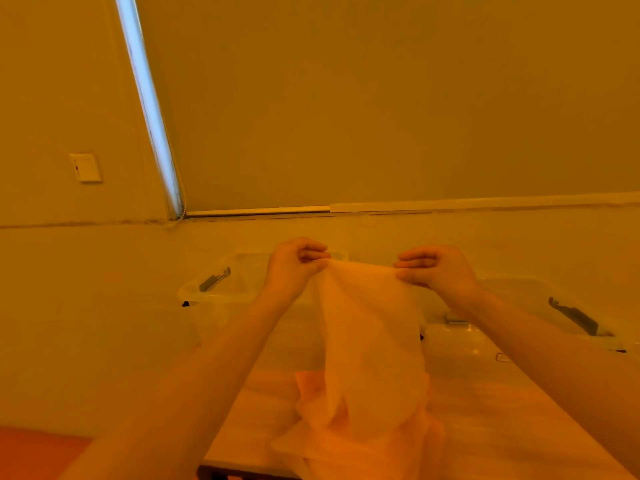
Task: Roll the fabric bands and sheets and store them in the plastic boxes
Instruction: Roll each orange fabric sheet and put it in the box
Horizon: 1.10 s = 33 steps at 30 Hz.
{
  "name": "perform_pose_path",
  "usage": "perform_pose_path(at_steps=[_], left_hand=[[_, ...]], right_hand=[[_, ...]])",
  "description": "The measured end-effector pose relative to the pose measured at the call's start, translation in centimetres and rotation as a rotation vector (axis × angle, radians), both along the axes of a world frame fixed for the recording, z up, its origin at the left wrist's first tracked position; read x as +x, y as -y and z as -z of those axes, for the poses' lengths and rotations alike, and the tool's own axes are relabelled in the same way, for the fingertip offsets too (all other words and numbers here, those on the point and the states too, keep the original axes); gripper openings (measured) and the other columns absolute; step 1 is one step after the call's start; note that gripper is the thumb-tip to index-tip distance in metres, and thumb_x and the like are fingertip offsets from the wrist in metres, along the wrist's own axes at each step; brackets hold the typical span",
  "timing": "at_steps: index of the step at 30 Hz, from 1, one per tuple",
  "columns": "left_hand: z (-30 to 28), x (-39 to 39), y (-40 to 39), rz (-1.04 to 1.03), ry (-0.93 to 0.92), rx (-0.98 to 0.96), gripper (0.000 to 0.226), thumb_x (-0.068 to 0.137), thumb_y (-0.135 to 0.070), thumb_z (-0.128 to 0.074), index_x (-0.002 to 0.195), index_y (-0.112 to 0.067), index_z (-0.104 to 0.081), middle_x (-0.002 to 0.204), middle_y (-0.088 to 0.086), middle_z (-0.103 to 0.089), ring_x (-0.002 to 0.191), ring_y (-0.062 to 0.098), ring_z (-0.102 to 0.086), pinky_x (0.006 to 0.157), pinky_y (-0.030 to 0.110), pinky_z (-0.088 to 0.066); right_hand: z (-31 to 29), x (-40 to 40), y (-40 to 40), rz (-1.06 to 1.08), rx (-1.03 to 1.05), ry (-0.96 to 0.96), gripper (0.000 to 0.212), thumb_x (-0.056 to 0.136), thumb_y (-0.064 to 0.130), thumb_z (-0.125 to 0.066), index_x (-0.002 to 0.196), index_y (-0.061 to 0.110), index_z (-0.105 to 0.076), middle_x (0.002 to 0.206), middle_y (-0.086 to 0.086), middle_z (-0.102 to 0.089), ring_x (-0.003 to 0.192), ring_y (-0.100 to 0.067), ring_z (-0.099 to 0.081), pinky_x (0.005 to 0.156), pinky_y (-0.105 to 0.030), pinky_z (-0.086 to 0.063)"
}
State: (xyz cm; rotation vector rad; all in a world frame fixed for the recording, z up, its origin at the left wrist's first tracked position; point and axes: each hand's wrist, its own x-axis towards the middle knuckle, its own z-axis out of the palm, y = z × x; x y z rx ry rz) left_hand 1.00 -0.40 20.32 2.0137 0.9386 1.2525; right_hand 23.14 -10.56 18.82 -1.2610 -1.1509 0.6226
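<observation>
Two hands raised over the table [485,403]: left hand [294,268] and right hand [438,270] each pinching a top corner of a sheer fabric sheet [370,341], hanging down onto the fabric pile [346,438]. Best to pull the edge taut, lay flat, roll evenly. Clear plastic boxes [221,285] waiting behind.

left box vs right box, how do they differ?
The left box stands farther back, beside the left hand; the right box reaches nearer the camera, under the right forearm. The left box shows its dark latch on the left rim; the right box shows its latch on the right rim. Both are clear plastic, lidless and on the table behind the held sheet.
</observation>
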Motion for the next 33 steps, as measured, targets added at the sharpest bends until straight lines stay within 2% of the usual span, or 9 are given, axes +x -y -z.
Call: perform_pose_path(at_steps=[6, 11, 14, 17, 19, 22, 25, 29, 33], left_hand=[[-7.3, -1.1, -3.5, -0.043, 0.035, 0.117, 0.024, 0.082, -0.004, -0.069, 0.106, -0.009, -0.066, 0.097, 0.003, -0.068, 0.087, 0.012, -0.063, 0.072, 0.016, -0.051], [-12.7, -2.2, -7.3, -0.089, 0.126, 0.147, 0.026, 0.083, 0.003, -0.067, 0.109, 0.003, -0.063, 0.082, 0.004, -0.064, 0.07, 0.008, -0.062, 0.067, 0.023, -0.053], [-14.7, -2.5, -9.2, -0.115, 0.143, 0.159, 0.026, 0.085, 0.004, -0.064, 0.11, 0.005, -0.062, 0.081, 0.004, -0.062, 0.069, 0.009, -0.06, 0.067, 0.021, -0.054], [-16.9, -2.6, -10.9, -0.124, 0.173, 0.208, 0.021, 0.086, 0.0, -0.065, 0.107, -0.001, -0.063, 0.089, 0.006, -0.064, 0.08, 0.017, -0.063, 0.076, 0.03, -0.057], [-18.9, -2.6, -11.6, -0.113, 0.188, 0.254, 0.02, 0.086, -0.002, -0.064, 0.106, -0.005, -0.063, 0.088, 0.002, -0.063, 0.082, 0.015, -0.063, 0.077, 0.029, -0.057], [-22.5, -2.3, -11.5, -0.077, 0.241, 0.319, 0.021, 0.087, 0.001, -0.062, 0.108, -0.001, -0.061, 0.081, 0.0, -0.06, 0.069, 0.006, -0.061, 0.071, 0.023, -0.055], [-25.1, -1.9, -11.3, -0.045, 0.265, 0.354, 0.016, 0.087, 0.003, -0.061, 0.087, -0.013, -0.059, 0.075, 0.001, -0.059, 0.056, -0.001, -0.059, 0.067, 0.022, -0.056], [-24.3, -1.4, -11.6, 0.004, 0.067, 0.259, 0.021, 0.088, 0.004, -0.06, 0.081, -0.016, -0.058, 0.073, 0.005, -0.057, 0.051, 0.0, -0.06, 0.061, 0.019, -0.056], [-21.5, -1.6, -11.3, 0.05, -0.044, 0.14, 0.019, 0.089, 0.001, -0.06, 0.106, -0.005, -0.061, 0.082, 0.005, -0.058, 0.069, 0.008, -0.061, 0.062, 0.016, -0.056]], right_hand=[[-7.1, -1.5, -3.8, -0.027, 0.102, 0.032, 0.025, 0.078, -0.009, -0.068, 0.099, 0.003, -0.065, 0.089, -0.01, -0.067, 0.079, -0.018, -0.066, 0.064, -0.02, -0.058], [-12.3, -3.1, -8.6, -0.026, 0.188, 0.048, 0.024, 0.076, -0.01, -0.07, 0.098, -0.001, -0.065, 0.064, 0.002, -0.067, 0.052, -0.002, -0.063, 0.055, -0.016, -0.055], [-14.9, -3.6, -10.7, -0.029, 0.22, 0.076, 0.02, 0.077, -0.007, -0.071, 0.079, 0.011, -0.064, 0.073, -0.005, -0.063, 0.052, -0.002, -0.062, 0.056, -0.017, -0.055], [-17.6, -3.5, -12.2, -0.029, 0.259, 0.096, 0.022, 0.076, -0.005, -0.073, 0.076, 0.014, -0.062, 0.069, -0.001, -0.064, 0.054, -0.004, -0.062, 0.057, -0.018, -0.056], [-19.9, -3.3, -12.8, -0.027, 0.298, 0.105, 0.022, 0.077, -0.005, -0.072, 0.076, 0.015, -0.062, 0.069, 0.001, -0.064, 0.055, -0.004, -0.063, 0.059, -0.019, -0.056], [-23.2, -3.0, -13.1, -0.017, 0.381, 0.087, 0.022, 0.077, -0.005, -0.072, 0.075, 0.014, -0.061, 0.069, 0.0, -0.062, 0.055, -0.005, -0.063, 0.06, -0.021, -0.056], [-25.1, -2.6, -12.9, -0.002, 0.423, 0.106, 0.022, 0.077, -0.003, -0.073, 0.076, 0.015, -0.06, 0.075, -0.002, -0.061, 0.06, -0.007, -0.064, 0.061, -0.021, -0.056], [-24.0, -2.2, -13.0, 0.031, 0.316, 0.177, 0.023, 0.078, -0.006, -0.071, 0.074, 0.013, -0.058, 0.073, -0.005, -0.059, 0.049, -0.002, -0.062, 0.054, -0.018, -0.054], [-21.5, -1.3, -13.1, 0.03, 0.185, 0.202, 0.022, 0.078, -0.006, -0.071, 0.075, 0.013, -0.06, 0.069, -0.004, -0.063, 0.049, -0.004, -0.062, 0.054, -0.019, -0.056]])
